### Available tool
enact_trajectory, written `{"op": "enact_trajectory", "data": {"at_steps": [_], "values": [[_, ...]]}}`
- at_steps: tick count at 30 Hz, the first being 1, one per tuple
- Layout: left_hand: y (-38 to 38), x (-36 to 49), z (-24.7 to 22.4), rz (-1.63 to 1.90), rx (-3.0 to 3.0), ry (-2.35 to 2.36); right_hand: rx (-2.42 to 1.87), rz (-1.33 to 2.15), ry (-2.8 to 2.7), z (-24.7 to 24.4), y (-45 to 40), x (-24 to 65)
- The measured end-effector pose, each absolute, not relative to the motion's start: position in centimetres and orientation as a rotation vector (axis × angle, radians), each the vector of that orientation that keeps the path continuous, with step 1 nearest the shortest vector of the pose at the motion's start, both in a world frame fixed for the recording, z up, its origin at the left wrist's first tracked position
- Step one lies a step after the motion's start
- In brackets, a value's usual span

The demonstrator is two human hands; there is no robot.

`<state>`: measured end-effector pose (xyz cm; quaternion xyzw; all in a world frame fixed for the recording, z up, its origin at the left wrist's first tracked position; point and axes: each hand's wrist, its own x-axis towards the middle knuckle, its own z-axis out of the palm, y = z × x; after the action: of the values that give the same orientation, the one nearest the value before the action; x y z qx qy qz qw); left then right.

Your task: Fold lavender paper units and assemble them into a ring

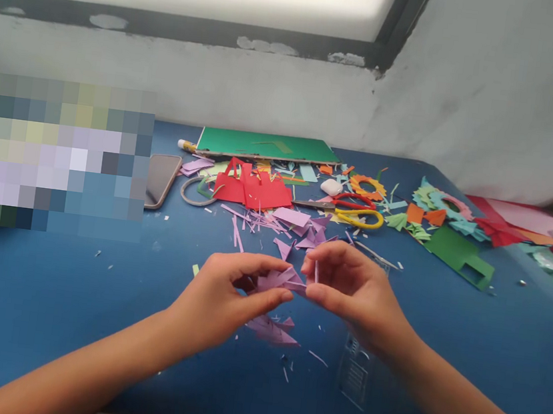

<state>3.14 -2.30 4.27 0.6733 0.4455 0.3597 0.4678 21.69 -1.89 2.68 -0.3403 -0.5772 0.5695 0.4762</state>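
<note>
The folded lilac paper (pixel 277 280) is between the thumb and fingers of the left hand (pixel 220 294), raised above the table (pixel 64 335). The left thumb lies along its near side and the fingers along its far side, pinching it; its narrow end points right, out past the thumb tip, and reaches the thumb of the right hand (pixel 369 295). The right fingers are curled, with a gap between index finger and thumb where a thin lilac strip (pixel 317 272) stands upright. I cannot tell whether the right fingertips grip either one.

Below the hands, lilac pieces (pixel 271 329) lie on the blue tabletop, and a clear plastic stencil (pixel 355 374) lies partly hidden under the right hand. Just beyond the fingers are loose lilac scraps (pixel 291 217), then cut red paper (pixel 253 189), with scissors (pixel 342 213) beside it and a white eraser (pixel 331 187) near their handles. Farther back lies a green board (pixel 268 146); a phone (pixel 163 182) is to the left, a notched green card (pixel 455 254) to the right.
</note>
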Motion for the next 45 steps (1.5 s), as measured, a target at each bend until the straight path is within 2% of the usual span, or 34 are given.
{"op": "enact_trajectory", "data": {"at_steps": [11,16,21,26,41,45], "values": [[-2.7,3.2,4.3,0.846,1.544,1.044,-1.04,0.781,-1.811,3.0,-2.3,21.4],[-2.8,3.2,4.7,0.85,1.509,1.049,-1.029,0.898,-1.757,2.9,-2.3,21.6],[-2.6,3.2,4.9,0.868,1.558,1.073,-0.955,0.803,-1.859,3.5,-2.2,22.0],[-2.4,3.1,4.8,0.83,1.579,1.036,-0.984,0.919,-1.98,3.9,-2.0,22.1],[-2.3,2.9,4.6,0.774,1.723,0.996,-1.043,0.926,-1.956,3.8,-1.8,21.9],[-2.2,2.9,4.6,0.949,1.888,0.994,-1.026,0.642,-1.814,3.3,-1.8,21.9]]}}
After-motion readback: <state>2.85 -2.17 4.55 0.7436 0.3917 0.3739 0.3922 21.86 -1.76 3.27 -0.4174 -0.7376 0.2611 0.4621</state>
